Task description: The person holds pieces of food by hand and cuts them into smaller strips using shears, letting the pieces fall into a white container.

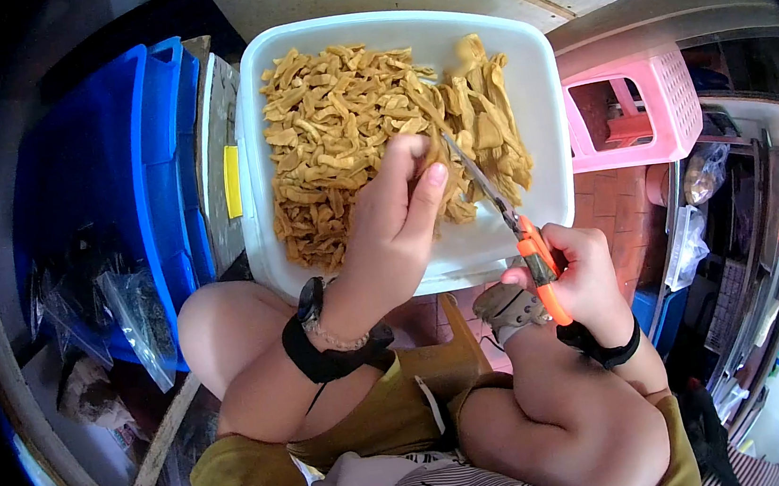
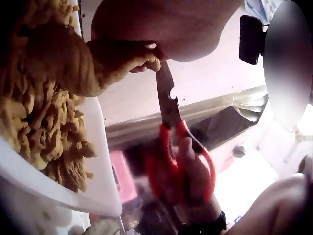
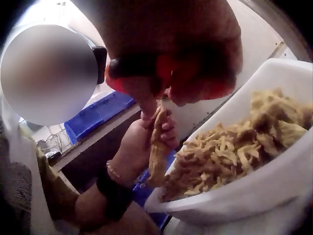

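My left hand grips a wrinkled yellow-brown food strip between thumb and fingers, over the white tub. In my right hand is a pair of scissors with orange handles, fingers curled round them. The blades reach up and left to the strip, their tips right at it near the left fingers. Short cut pieces heap the tub's left and middle. Longer, larger pieces of the same food lie on its right side. The left hand hides part of the heap.
Stacked blue crates stand left of the tub, with clear plastic bags at their front. A pink stool is at the right, near crowded shelves. The person's bare knees flank the tub's near side.
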A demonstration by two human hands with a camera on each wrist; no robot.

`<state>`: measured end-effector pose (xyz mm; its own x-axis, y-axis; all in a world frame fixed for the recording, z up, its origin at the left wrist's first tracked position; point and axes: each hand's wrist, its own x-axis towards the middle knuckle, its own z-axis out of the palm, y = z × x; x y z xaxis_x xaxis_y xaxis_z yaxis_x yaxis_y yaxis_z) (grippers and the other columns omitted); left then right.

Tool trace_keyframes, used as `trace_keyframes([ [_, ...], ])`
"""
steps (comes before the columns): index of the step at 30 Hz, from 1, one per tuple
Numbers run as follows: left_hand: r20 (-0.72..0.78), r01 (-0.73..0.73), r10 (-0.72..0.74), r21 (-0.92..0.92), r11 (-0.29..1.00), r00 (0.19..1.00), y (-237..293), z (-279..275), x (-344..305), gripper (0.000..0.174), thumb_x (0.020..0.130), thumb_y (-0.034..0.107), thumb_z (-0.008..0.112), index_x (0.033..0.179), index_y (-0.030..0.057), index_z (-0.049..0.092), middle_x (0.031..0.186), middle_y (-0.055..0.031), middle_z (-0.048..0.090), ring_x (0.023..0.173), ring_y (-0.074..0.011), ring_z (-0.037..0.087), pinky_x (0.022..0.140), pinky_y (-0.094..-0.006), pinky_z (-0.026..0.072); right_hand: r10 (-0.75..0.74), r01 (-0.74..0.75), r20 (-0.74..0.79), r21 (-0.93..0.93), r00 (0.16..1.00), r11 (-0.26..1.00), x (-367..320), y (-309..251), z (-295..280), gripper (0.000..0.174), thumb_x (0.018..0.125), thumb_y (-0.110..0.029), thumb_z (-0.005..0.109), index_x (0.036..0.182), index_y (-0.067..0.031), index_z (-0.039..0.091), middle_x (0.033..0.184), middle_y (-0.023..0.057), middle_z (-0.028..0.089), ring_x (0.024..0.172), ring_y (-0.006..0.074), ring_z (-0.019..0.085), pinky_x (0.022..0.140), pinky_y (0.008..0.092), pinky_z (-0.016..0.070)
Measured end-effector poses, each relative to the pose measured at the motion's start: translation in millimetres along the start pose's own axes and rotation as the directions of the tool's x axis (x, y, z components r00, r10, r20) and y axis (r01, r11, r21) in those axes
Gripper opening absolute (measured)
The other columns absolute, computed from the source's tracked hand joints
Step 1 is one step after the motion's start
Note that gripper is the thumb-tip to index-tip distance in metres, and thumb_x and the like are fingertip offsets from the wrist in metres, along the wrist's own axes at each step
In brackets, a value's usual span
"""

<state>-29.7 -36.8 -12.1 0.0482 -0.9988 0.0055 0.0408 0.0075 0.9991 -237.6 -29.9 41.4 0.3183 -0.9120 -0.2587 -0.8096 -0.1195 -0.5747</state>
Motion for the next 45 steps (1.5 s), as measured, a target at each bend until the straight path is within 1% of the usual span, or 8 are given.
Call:
trace_keyframes([
  [4, 0.035, 0.105, -0.101, -0.149, 0.983, 0.994, -1.6, -1.0, -3.2, 0.013, 0.095, 0.013, 0.044, 0.101, 0.0013, 0.04, 0.077, -0.0067, 0.048, 0.068, -0.0135, 0.043, 0.065, -0.0278, 0.0383, 0.018, -0.017, 0.047, -0.007, 0.999, 1.0, 0.0, 4.2, -3.6, 0.056, 0.061, -0.047, 0.082, 0.057, -0.0024, 0.049, 0.047, 0.0112, 0.042, 0.043, 0.0238, 0.036, 0.044, 0.031, 0.0379],
  [11, -0.013, 0.152, -0.183, -0.504, 0.85, 0.983, 3.8, -1.7, 4.5, 0.016, 0.095, 0.01, 0.047, 0.108, 0.0021, 0.04, 0.09, -0.0029, 0.052, 0.081, -0.0056, 0.046, 0.074, -0.0211, 0.0385, -0.028, 0.027, 0.016, 0.032, 0.999, 0.999, 1.6, 5.0, -2.0, 0.056, 0.058, -0.052, 0.08, 0.074, -0.004, 0.057, 0.058, 0.0113, 0.051, 0.052, 0.0279, 0.054, 0.051, 0.0339, 0.0432],
  [21, 0.064, 0.157, -0.145, -0.516, 0.842, 0.987, 2.2, -3.7, 1.2, 0.012, 0.093, 0.005, 0.05, 0.1, 0.0011, 0.042, 0.092, -0.0055, 0.057, 0.085, -0.0071, 0.053, 0.075, -0.0222, 0.0431, -0.008, 0.025, 0.122, -0.137, 0.992, 0.99, 5.6, 1.4, -2.7, 0.061, 0.058, -0.057, 0.077, 0.083, -0.0051, 0.058, 0.064, 0.0117, 0.054, 0.062, 0.0349, 0.057, 0.057, 0.0384, 0.0457],
  [28, 0.115, 0.194, -0.158, -0.488, 0.851, 0.981, 0.5, 2.9, -3.4, 0.01, 0.09, 0.005, 0.056, 0.092, 0.001, 0.047, 0.087, -0.0036, 0.058, 0.081, -0.0057, 0.055, 0.072, -0.0208, 0.0443, -0.077, 0.077, 0.048, -0.011, 0.996, 0.997, 9.8, 0.5, 7.3, 0.066, 0.057, -0.057, 0.077, 0.09, -0.004, 0.056, 0.074, 0.013, 0.056, 0.07, 0.0317, 0.06, 0.062, 0.0387, 0.0471],
  [34, 0.107, 0.183, -0.15, -0.459, 0.87, 0.983, -1.3, 0.8, -1.0, 0.009, 0.09, 0.005, 0.057, 0.091, 0.0012, 0.048, 0.083, -0.002, 0.058, 0.078, -0.0037, 0.053, 0.069, -0.0193, 0.0437, -0.003, 0.003, 0.132, 0.006, 0.991, 1.0, 13.9, -6.5, 3.2, 0.062, 0.058, -0.056, 0.078, 0.082, -0.0029, 0.057, 0.065, 0.0125, 0.054, 0.061, 0.0304, 0.057, 0.057, 0.038, 0.0448],
  [36, 0.105, 0.194, -0.164, -0.479, 0.856, 0.981, 1.5, -1.1, 0.8, 0.009, 0.09, 0.005, 0.057, 0.09, 0.0013, 0.049, 0.082, -0.0015, 0.058, 0.077, -0.0034, 0.053, 0.068, -0.0188, 0.0435, -0.029, 0.032, 0.079, -0.036, 0.996, 0.999, 12.2, -2.9, 4.4, 0.063, 0.055, -0.052, 0.082, 0.079, -0.0005, 0.055, 0.06, 0.0083, 0.046, 0.054, 0.0193, 0.044, 0.054, 0.0304, 0.0407],
  [43, 0.09, 0.212, -0.193, -0.465, 0.859, 0.977, 2.4, -10.3, 5.9, 0.01, 0.088, 0.005, 0.059, 0.091, 0.0014, 0.05, 0.081, -0.0009, 0.059, 0.074, -0.0032, 0.055, 0.064, -0.0176, 0.0445, 0.042, -0.044, 0.05, 0.04, 0.998, 0.998, 5.8, 6.0, 5.6, 0.059, 0.056, -0.049, 0.084, 0.068, -0.0011, 0.052, 0.054, 0.0069, 0.043, 0.051, 0.0144, 0.04, 0.048, 0.0292, 0.0376],
  [45, 0.088, 0.221, -0.204, -0.47, 0.854, 0.975, 6.2, -10.1, 6.2, 0.011, 0.088, 0.005, 0.06, 0.091, 0.0014, 0.051, 0.081, -0.0009, 0.059, 0.074, -0.0031, 0.055, 0.064, -0.0175, 0.0446, -0.03, 0.03, -0.018, 0.005, 0.999, 1.0, 5.7, 8.3, 5.9, 0.059, 0.058, -0.055, 0.079, 0.061, -0.0035, 0.05, 0.053, 0.0107, 0.047, 0.049, 0.0306, 0.051, 0.048, 0.0358, 0.042],
])
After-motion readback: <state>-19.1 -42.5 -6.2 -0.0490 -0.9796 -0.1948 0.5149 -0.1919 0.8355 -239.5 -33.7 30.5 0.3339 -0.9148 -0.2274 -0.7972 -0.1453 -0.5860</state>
